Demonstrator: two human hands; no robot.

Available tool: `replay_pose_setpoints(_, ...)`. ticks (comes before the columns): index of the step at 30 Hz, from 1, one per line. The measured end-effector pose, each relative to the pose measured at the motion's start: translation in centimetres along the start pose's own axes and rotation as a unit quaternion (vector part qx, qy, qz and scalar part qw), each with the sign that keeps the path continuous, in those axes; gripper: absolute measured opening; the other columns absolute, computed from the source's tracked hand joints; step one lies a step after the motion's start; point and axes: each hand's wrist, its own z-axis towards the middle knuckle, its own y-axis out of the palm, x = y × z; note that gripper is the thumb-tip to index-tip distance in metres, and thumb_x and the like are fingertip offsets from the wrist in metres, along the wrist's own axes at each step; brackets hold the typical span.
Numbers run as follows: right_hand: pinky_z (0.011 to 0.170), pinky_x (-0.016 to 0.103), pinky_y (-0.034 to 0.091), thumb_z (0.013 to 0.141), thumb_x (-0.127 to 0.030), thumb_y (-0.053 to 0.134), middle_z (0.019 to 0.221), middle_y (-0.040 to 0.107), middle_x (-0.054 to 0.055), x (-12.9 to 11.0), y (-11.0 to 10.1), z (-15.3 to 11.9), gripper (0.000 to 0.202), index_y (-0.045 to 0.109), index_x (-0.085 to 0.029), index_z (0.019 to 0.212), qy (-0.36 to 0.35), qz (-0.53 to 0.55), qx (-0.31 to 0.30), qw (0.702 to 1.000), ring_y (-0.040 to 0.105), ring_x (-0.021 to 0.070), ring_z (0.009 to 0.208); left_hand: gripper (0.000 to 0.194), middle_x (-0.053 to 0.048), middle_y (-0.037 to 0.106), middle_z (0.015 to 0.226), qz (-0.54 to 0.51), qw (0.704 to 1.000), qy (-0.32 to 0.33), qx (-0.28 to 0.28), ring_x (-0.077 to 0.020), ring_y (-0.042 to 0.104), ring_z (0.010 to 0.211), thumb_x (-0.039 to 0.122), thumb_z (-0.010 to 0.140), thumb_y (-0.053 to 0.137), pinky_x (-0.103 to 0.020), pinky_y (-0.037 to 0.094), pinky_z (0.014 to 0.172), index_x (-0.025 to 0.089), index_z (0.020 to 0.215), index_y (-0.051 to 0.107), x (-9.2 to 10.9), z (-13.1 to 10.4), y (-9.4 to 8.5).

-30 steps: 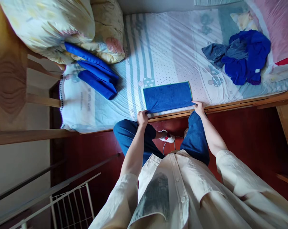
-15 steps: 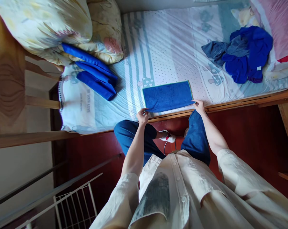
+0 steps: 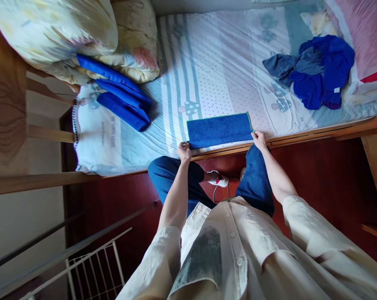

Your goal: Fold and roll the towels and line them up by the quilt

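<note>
A blue towel point(image 3: 219, 130) with a green edge lies as a flat rectangle on the bed point(image 3: 238, 62), close to its front edge. My left hand point(image 3: 184, 151) pinches the towel's near left corner. At the near right corner, the fingers of my right hand point(image 3: 259, 139) are closed on the cloth. Both hands are near the bed's wooden edge, above my knees.
Folded blue cloths point(image 3: 122, 96) lie at the left by a floral quilt point(image 3: 138, 41). A crumpled pile of blue clothes point(image 3: 335, 66) is at the right beside a pink pillow point(image 3: 363, 37). A white wire rack point(image 3: 94, 266) stands at lower left.
The towel's far edge now lies slightly nearer to me, so the towel looks narrower. Both hands still hold its near corners. The view has shifted slightly.
</note>
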Motion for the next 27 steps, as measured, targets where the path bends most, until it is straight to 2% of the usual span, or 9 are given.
replay_pose_setpoints(4,0.072,0.03,0.044,0.095,-0.055,0.053,0.066,0.059,0.003,-0.3,0.0,-0.2,0.04,0.049,-0.025,0.07,0.017,-0.02,0.001,1.0,0.055,0.0207,0.071,0.015,-0.011,0.073,0.095,0.04,0.997,-0.06,0.011,-0.0273,0.072,0.101,0.028,0.093,0.058,-0.037,0.054,0.094,0.018,0.1,0.066,0.6,0.1,0.1)
replay_pose_setpoints(8,0.075,0.032,0.045,0.095,-0.052,0.056,0.07,0.065,0.006,-0.4,0.0,-0.3,0.037,0.054,-0.024,0.071,0.031,-0.045,-0.001,0.999,0.059,0.0232,0.075,0.015,-0.012,0.073,0.095,0.058,0.995,-0.083,0.011,-0.0282,0.072,0.103,0.027,0.093,0.059,-0.039,0.052,0.098,0.016,0.101,0.067,0.9,0.0,0.3)
replay_pose_setpoints(14,0.08,0.034,0.048,0.096,-0.05,0.056,0.084,0.074,0.011,-0.2,0.2,-0.1,0.033,0.064,-0.022,0.08,0.049,-0.066,-0.008,0.997,0.066,0.026,0.082,0.008,-0.007,0.072,0.089,0.032,0.995,-0.085,0.029,-0.0267,0.071,0.102,0.026,0.088,0.063,-0.039,0.052,0.102,0.019,0.093,0.065,0.2,0.3,0.7)
replay_pose_setpoints(21,0.082,0.035,0.053,0.096,-0.054,0.059,0.081,0.075,0.012,0.4,0.6,0.1,0.036,0.066,-0.023,0.078,0.038,-0.05,0.009,0.998,0.068,0.0272,0.082,0.008,-0.006,0.067,0.078,-0.005,0.997,-0.051,0.054,-0.0275,0.071,0.098,0.026,0.085,0.063,-0.042,0.054,0.101,0.022,0.08,0.059,-0.4,0.5,1.2)
replay_pose_setpoints(27,0.079,0.035,0.053,0.096,-0.049,0.06,0.082,0.077,0.011,0.5,0.7,0.2,0.033,0.068,-0.022,0.08,0.027,-0.051,0.013,0.998,0.068,0.0261,0.08,0.01,-0.009,0.07,0.086,-0.012,0.997,-0.071,0.023,-0.0289,0.069,0.105,0.026,0.086,0.06,-0.045,0.051,0.106,0.023,0.08,0.054,-0.3,0.6,1.1)
